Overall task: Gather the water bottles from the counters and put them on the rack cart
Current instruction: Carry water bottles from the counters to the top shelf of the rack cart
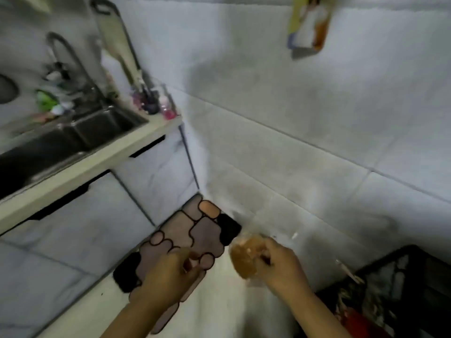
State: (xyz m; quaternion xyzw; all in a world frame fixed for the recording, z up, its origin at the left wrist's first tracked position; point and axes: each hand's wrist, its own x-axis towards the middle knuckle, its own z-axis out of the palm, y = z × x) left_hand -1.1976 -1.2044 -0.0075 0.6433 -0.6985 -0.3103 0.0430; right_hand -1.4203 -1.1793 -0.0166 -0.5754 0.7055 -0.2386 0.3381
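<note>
My right hand is closed around a clear plastic water bottle, which is blurred and looks brownish where my hand shows through it. It is held low, just left of the black wire rack cart at the bottom right. My left hand hovers above the floor mat with its fingers curled in, and I see nothing in it. Small pink and dark bottles stand at the far corner of the counter, too blurred to tell what they are.
A steel sink with a curved tap sits in the pale counter at the left, cabinet doors beneath. A cutting board leans behind it. A pebble-pattern mat covers the floor. White tiled wall ahead.
</note>
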